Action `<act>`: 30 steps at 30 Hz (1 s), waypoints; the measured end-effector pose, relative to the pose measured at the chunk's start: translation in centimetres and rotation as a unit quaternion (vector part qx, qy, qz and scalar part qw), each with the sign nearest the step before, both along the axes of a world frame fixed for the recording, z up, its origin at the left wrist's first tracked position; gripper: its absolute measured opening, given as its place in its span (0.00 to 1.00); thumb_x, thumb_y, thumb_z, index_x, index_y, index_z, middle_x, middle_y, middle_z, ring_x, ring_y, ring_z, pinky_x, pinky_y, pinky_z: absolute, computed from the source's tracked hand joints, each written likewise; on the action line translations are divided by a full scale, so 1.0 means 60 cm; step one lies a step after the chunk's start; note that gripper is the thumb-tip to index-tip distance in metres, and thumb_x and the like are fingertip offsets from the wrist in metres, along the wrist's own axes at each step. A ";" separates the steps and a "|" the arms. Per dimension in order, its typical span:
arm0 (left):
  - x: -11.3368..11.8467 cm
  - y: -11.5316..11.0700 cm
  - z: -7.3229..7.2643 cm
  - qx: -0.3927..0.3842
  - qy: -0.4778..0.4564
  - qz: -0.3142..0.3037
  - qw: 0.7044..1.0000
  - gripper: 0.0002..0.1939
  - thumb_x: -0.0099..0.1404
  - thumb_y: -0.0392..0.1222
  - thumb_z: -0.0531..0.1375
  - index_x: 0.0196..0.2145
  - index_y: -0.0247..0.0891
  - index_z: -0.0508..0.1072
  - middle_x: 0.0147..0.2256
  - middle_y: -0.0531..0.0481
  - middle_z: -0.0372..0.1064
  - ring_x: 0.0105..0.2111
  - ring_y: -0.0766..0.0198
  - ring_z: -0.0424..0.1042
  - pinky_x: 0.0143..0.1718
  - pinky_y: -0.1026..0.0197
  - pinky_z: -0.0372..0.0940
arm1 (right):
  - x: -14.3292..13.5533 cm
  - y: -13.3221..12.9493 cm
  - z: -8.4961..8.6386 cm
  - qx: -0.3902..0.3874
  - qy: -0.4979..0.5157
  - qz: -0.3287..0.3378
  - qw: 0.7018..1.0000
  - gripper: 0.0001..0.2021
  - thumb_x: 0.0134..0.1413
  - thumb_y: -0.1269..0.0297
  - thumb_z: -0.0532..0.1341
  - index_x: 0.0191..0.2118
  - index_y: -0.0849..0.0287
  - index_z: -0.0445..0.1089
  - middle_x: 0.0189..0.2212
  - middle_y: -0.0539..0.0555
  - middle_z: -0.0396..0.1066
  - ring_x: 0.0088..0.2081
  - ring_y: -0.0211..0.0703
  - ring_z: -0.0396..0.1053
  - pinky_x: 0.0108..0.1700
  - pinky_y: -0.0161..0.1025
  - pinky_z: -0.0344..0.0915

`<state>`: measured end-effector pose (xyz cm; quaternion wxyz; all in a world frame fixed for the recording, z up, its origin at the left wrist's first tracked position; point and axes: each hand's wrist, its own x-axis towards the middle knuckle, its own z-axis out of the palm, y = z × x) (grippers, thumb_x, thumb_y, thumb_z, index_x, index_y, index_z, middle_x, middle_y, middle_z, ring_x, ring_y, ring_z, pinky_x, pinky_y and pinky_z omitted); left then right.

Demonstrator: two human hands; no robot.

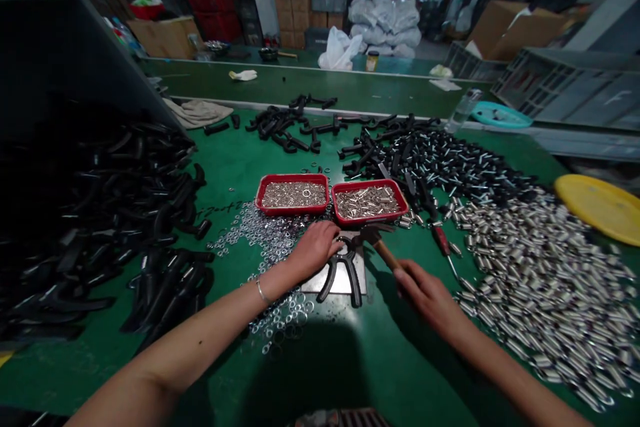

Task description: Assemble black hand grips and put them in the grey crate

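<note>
A black spring clamp (356,277) lies on a small metal plate (341,283), its two handles spread towards me. My left hand (316,248) is closed at the clamp's upper end, with fingertips pinched against it near the pivot; any small part under them is hidden. In my right hand (423,290) is a hammer (384,250), gripped by its wooden handle. The hammer's dark head is just right of the clamp's top, above or beside the plate; I cannot tell whether it touches. Behind my hands stand two red trays, one of small rings (293,195), one of metal pins (367,203).
Loose washers (270,240) surround the plate's left side. Black clamp parts (170,280) pile up at left. Springs (550,287) cover the right, near a red-handled screwdriver (442,239) and a yellow lid (600,207). Black parts with metal pins (450,163) lie behind.
</note>
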<state>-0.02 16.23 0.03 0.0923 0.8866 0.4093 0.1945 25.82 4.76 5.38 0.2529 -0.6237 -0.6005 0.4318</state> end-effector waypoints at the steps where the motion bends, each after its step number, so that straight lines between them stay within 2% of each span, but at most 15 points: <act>1: -0.005 -0.011 0.003 0.006 -0.021 0.016 1.000 0.13 0.73 0.46 0.54 0.47 0.35 0.71 0.45 0.40 0.71 0.46 0.53 0.69 0.48 0.49 0.64 | -0.001 0.006 0.011 0.033 -0.032 0.016 0.999 0.19 0.66 0.47 0.51 0.45 0.56 0.68 0.25 0.49 0.68 0.26 0.41 0.66 0.28 0.36 0.61; 3: -0.017 -0.037 0.006 0.024 -0.038 0.017 0.999 0.13 0.73 0.46 0.53 0.48 0.36 0.71 0.46 0.41 0.71 0.48 0.53 0.68 0.50 0.48 0.63 | -0.011 0.018 0.024 0.099 -0.084 0.038 0.991 0.18 0.69 0.49 0.47 0.48 0.55 0.66 0.28 0.51 0.71 0.29 0.42 0.68 0.32 0.37 0.62; 6: -0.030 -0.073 0.002 0.043 -0.013 -0.048 0.998 0.13 0.74 0.43 0.51 0.46 0.37 0.73 0.44 0.41 0.73 0.46 0.53 0.69 0.50 0.47 0.62 | -0.033 0.044 0.020 0.158 -0.178 0.070 0.969 0.17 0.69 0.52 0.45 0.47 0.56 0.65 0.31 0.55 0.72 0.30 0.45 0.69 0.33 0.39 0.61; 8: -0.034 -0.087 -0.005 0.050 -0.002 -0.071 0.996 0.13 0.74 0.41 0.51 0.46 0.35 0.73 0.44 0.40 0.73 0.46 0.53 0.69 0.49 0.48 0.63 | -0.043 0.065 0.012 0.131 -0.235 0.109 0.957 0.16 0.69 0.53 0.46 0.41 0.56 0.65 0.29 0.56 0.72 0.27 0.46 0.69 0.30 0.38 0.58; 10: -0.033 -0.092 -0.009 0.053 -0.002 -0.071 0.996 0.14 0.74 0.40 0.50 0.47 0.33 0.74 0.43 0.39 0.73 0.45 0.53 0.69 0.49 0.49 0.63 | -0.049 0.084 0.009 0.094 -0.245 0.139 0.955 0.16 0.69 0.53 0.46 0.38 0.55 0.64 0.25 0.54 0.71 0.25 0.45 0.68 0.28 0.37 0.57; 14: -0.029 -0.087 -0.001 0.037 -0.012 -0.067 0.997 0.14 0.74 0.40 0.50 0.45 0.34 0.74 0.42 0.39 0.73 0.46 0.53 0.69 0.50 0.48 0.63 | -0.051 0.095 0.016 0.128 -0.230 0.111 0.958 0.16 0.71 0.53 0.44 0.41 0.55 0.64 0.26 0.53 0.72 0.27 0.45 0.70 0.30 0.37 0.58; 17: -0.034 -0.088 0.013 -0.002 -0.029 -0.032 0.999 0.13 0.74 0.41 0.50 0.43 0.36 0.73 0.41 0.42 0.73 0.45 0.54 0.68 0.50 0.49 0.62 | -0.047 0.079 0.016 0.104 -0.270 0.141 0.947 0.15 0.70 0.53 0.46 0.38 0.55 0.64 0.26 0.53 0.72 0.27 0.46 0.70 0.29 0.37 0.57; 19: -0.041 -0.094 0.022 -0.027 -0.044 0.012 0.999 0.13 0.75 0.43 0.50 0.41 0.37 0.73 0.40 0.43 0.72 0.43 0.55 0.68 0.49 0.49 0.62 | -0.041 0.058 0.011 0.095 -0.255 0.167 0.948 0.16 0.70 0.53 0.45 0.39 0.54 0.64 0.28 0.53 0.72 0.28 0.46 0.71 0.30 0.37 0.58; 23: -0.047 -0.121 0.031 -0.055 -0.046 0.094 0.993 0.12 0.73 0.46 0.52 0.37 0.38 0.70 0.37 0.44 0.70 0.40 0.55 0.68 0.45 0.51 0.64 | -0.029 0.021 0.001 0.100 -0.244 0.168 0.950 0.16 0.70 0.51 0.45 0.39 0.54 0.64 0.28 0.53 0.72 0.27 0.45 0.70 0.30 0.37 0.58; 26: -0.036 -0.140 0.031 -0.077 -0.017 0.117 0.990 0.11 0.71 0.48 0.54 0.37 0.38 0.70 0.37 0.44 0.69 0.38 0.55 0.68 0.42 0.52 0.65 | -0.028 0.026 0.004 0.066 -0.226 0.172 0.957 0.17 0.70 0.50 0.45 0.37 0.53 0.63 0.26 0.51 0.70 0.26 0.44 0.69 0.30 0.37 0.58; 30: -0.018 -0.152 0.027 -0.081 0.027 0.159 0.984 0.15 0.70 0.52 0.55 0.39 0.36 0.70 0.38 0.43 0.70 0.39 0.53 0.70 0.42 0.51 0.65 | -0.029 0.061 0.008 0.097 -0.221 0.122 0.963 0.17 0.69 0.50 0.44 0.40 0.53 0.63 0.25 0.51 0.69 0.27 0.46 0.69 0.31 0.39 0.58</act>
